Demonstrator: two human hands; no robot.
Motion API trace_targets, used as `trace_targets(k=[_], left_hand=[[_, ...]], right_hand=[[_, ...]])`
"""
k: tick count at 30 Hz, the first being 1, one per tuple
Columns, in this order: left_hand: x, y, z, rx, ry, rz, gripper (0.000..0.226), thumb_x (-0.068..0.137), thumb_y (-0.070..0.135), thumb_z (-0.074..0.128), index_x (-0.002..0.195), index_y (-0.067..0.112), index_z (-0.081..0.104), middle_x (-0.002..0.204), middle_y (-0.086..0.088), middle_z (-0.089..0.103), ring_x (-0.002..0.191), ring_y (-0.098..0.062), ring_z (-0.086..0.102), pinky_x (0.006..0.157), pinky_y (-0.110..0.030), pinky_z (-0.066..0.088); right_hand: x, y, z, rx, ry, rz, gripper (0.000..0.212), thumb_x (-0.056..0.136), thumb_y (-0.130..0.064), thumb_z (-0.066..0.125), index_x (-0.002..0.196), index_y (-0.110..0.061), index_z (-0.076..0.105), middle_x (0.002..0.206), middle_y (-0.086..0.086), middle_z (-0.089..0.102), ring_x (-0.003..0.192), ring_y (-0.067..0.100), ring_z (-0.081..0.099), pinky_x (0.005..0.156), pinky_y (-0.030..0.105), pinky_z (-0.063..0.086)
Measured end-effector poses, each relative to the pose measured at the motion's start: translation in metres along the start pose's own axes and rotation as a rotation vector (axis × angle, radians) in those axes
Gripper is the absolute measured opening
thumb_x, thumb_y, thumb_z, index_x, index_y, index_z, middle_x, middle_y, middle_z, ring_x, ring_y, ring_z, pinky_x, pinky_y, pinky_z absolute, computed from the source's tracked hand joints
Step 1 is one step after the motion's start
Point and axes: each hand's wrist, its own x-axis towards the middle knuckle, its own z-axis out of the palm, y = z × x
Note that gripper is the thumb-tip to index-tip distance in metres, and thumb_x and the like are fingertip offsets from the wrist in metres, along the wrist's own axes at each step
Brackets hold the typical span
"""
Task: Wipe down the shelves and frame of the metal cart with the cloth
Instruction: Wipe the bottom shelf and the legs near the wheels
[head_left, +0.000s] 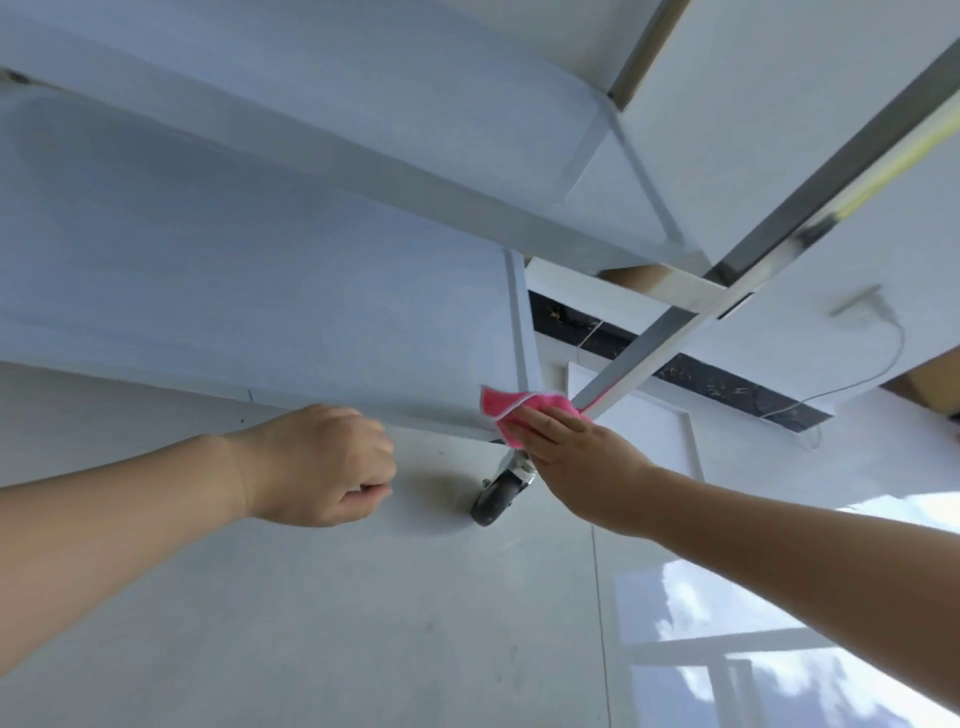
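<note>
The metal cart fills the upper view, seen from close up and at a tilt. Its lower shelf (260, 291) spreads across the left, and a second shelf (363, 130) hangs above it. A shiny square leg (649, 343) of the frame runs down to the near right corner. My right hand (576, 457) presses the pink cloth (506, 410) with straight fingers against the foot of that leg, at the shelf corner. My left hand (317, 462) hovers in front of the lower shelf's front edge, its fingers curled with nothing in them.
A black caster wheel (498, 493) sits on the pale tiled floor (363, 623) just below the cloth. A white wall with a dark skirting strip (727, 384) stands behind the cart. A thin cable (883, 358) hangs at the right. Window light reflects on the floor at lower right.
</note>
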Motion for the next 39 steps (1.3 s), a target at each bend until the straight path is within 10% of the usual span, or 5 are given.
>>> trace_targets(k=[6, 12, 20, 39], left_hand=[[0.018, 0.004, 0.005, -0.03, 0.037, 0.089, 0.029, 0.082, 0.029, 0.054, 0.057, 0.02, 0.042, 0.056, 0.006, 0.044, 0.054, -0.016, 0.044, 0.053, -0.021, 0.035], [0.016, 0.002, 0.004, -0.027, 0.035, 0.086, 0.03, 0.083, 0.03, 0.052, 0.057, 0.02, 0.042, 0.056, 0.005, 0.044, 0.053, -0.016, 0.043, 0.05, -0.023, 0.039], [0.007, 0.005, 0.003, -0.009, 0.014, 0.077, 0.031, 0.084, 0.031, 0.051, 0.057, 0.02, 0.04, 0.056, 0.005, 0.042, 0.053, -0.015, 0.042, 0.048, -0.024, 0.04], [-0.031, 0.011, -0.028, 0.014, -0.059, -0.113, 0.027, 0.084, 0.03, 0.049, 0.059, 0.019, 0.046, 0.058, 0.005, 0.047, 0.055, -0.017, 0.047, 0.05, -0.024, 0.039]], right_hand=[[-0.035, 0.04, -0.043, -0.202, 0.103, 0.179, 0.052, 0.088, -0.014, 0.023, 0.135, 0.008, 0.03, 0.148, 0.021, 0.031, 0.14, 0.039, 0.021, 0.114, 0.053, 0.019], [-0.046, 0.07, -0.048, -0.556, -0.207, 0.151, 0.06, 0.096, -0.023, 0.018, 0.141, 0.011, -0.003, 0.152, 0.03, 0.005, 0.14, 0.046, 0.006, 0.111, 0.051, -0.009], [-0.036, 0.074, -0.05, -0.52, -0.214, 0.13, 0.047, 0.095, -0.013, 0.028, 0.133, 0.013, 0.02, 0.134, 0.033, 0.037, 0.118, 0.047, 0.04, 0.106, 0.053, 0.029], [0.026, 0.004, 0.0, -0.229, -0.323, 0.123, 0.044, 0.085, -0.016, 0.057, 0.123, 0.002, 0.047, 0.12, 0.025, 0.047, 0.108, 0.043, 0.046, 0.104, 0.061, 0.028]])
